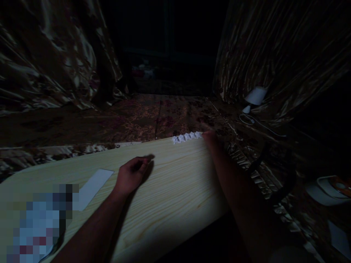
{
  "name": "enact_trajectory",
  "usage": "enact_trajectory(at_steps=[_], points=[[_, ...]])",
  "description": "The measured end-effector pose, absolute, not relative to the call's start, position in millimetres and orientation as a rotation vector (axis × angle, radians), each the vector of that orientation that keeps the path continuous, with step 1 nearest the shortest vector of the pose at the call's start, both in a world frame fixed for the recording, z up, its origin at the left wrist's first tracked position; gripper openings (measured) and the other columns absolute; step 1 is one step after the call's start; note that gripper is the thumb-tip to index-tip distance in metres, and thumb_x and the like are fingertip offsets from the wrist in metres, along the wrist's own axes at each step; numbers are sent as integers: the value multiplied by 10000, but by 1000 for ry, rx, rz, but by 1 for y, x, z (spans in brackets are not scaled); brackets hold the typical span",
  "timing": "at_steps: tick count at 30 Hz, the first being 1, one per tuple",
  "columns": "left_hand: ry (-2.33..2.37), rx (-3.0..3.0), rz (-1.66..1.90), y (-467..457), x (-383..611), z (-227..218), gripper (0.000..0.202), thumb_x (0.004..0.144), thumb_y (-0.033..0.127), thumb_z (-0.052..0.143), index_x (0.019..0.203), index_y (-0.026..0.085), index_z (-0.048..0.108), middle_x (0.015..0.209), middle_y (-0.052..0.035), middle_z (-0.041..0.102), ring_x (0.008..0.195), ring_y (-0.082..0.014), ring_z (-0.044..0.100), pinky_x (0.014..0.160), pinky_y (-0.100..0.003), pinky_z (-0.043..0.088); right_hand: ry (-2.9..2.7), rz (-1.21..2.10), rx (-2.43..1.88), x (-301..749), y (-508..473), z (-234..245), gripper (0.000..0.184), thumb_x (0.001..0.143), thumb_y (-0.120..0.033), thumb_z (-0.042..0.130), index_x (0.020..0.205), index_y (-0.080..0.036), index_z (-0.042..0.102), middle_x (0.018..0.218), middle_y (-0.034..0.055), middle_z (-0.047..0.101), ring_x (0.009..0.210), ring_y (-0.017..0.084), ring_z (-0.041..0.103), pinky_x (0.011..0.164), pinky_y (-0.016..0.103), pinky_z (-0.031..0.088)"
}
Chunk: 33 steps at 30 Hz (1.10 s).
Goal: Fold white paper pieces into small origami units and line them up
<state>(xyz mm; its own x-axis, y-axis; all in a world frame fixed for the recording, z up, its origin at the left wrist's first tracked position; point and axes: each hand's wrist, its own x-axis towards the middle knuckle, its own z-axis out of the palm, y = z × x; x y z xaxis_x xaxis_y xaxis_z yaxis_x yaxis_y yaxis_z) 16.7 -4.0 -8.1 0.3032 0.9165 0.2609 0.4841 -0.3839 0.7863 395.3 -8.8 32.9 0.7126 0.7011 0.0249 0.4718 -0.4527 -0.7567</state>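
Observation:
Several small white folded-paper stars (pixel 187 136) stand in a slanting row along the far edge of the pale wooden table (pixel 170 182). At the right end of this row is my right hand (pixel 210 138), fingers closed, close against the last star; whatever is between its fingertips is hidden. My left hand (pixel 132 174) rests over the middle of the table with its fingers curled in, and nothing shows in them. To its left lies a flat white strip of paper (pixel 94 186).
A blurred-out bluish object (pixel 38 226) is at the table's near left. On the patterned floor covering (pixel 175 113) to the right are a small white lamp (pixel 256 96) with its cord, and a white and orange container (pixel 329 190). Patterned curtains (pixel 55 54) hang behind; the room is dark.

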Motion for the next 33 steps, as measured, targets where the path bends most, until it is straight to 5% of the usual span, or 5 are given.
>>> enact_trajectory(at_steps=[5, 14, 20, 28, 33], points=[[1199, 2118, 981, -7, 18, -13, 301, 816, 396, 549, 999, 203, 690, 1064, -87, 708, 951, -221, 662, 894, -354, 492, -887, 366, -2027, 352, -15, 17, 143, 738, -144, 569, 852, -120, 652, 822, 52, 693, 789, 116, 611, 687, 154, 451], [1314, 2331, 992, -18, 21, -2, 272, 826, 268, 497, 988, 164, 689, 1011, -106, 702, 914, -227, 636, 845, -344, 473, -984, 614, -1827, 232, -15, 0, 219, 732, -191, 570, 915, -128, 673, 831, 73, 725, 707, 148, 656, 559, 178, 457], [1758, 2340, 889, -27, -11, 12, 302, 793, 242, 520, 1034, 109, 644, 987, -199, 640, 961, -302, 576, 777, -385, 424, -1026, 690, -1743, 172, -23, 2, 263, 738, -195, 531, 939, -106, 674, 865, 72, 727, 761, 144, 660, 605, 170, 473], [2182, 2309, 543, -30, -67, 23, 393, 731, 291, 575, 1027, 35, 603, 990, -283, 593, 952, -374, 546, 753, -438, 420, -1042, 652, -1766, 156, -20, 0, 225, 692, -204, 569, 850, -115, 702, 781, 58, 726, 685, 153, 659, 542, 178, 456], [2210, 2232, 260, -29, -69, 27, 436, 734, 313, 531, 1080, 56, 593, 1032, -249, 601, 988, -370, 553, 801, -434, 436, -1070, 519, -1745, 160, -23, -14, 204, 684, -272, 574, 796, -173, 712, 728, 28, 718, 664, 165, 654, 566, 214, 473]])
